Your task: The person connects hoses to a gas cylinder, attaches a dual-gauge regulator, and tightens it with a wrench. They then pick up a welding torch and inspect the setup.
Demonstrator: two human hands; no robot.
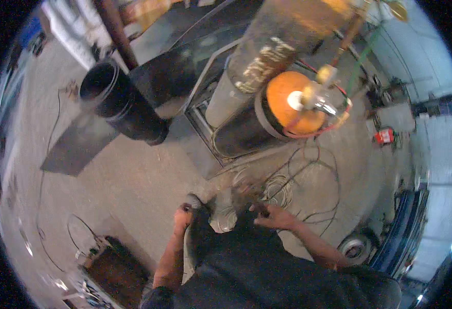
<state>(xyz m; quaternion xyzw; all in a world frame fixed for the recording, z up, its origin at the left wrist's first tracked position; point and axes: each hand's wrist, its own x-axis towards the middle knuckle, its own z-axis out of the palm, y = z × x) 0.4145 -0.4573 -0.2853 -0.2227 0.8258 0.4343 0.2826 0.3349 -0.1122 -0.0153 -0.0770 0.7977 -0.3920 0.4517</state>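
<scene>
My left hand (182, 216) is low in front of my dark-clothed body, its fingers curled closed. Beside its knuckles shows a small greyish rounded shape (193, 200); whether the hand grips it or anything else I cannot make out. To the right, my right hand (273, 216) hangs over my dark clothing with fingers loosely bent and apart, and no held thing shows in it. Ahead of both hands stand a dark gas cylinder (246, 129) with an orange top (288, 98) and a taller grey cylinder (231, 95), side by side on a metal cart (197, 121).
A wide black pipe (128, 110) stands at the left. Coiled pale cable (280, 190) and loose hoses (334, 180) lie on the floor at right, near a wheel (355, 248). A rusty box (115, 275) stands lower left. A regulator (324, 98) sits on the dark cylinder.
</scene>
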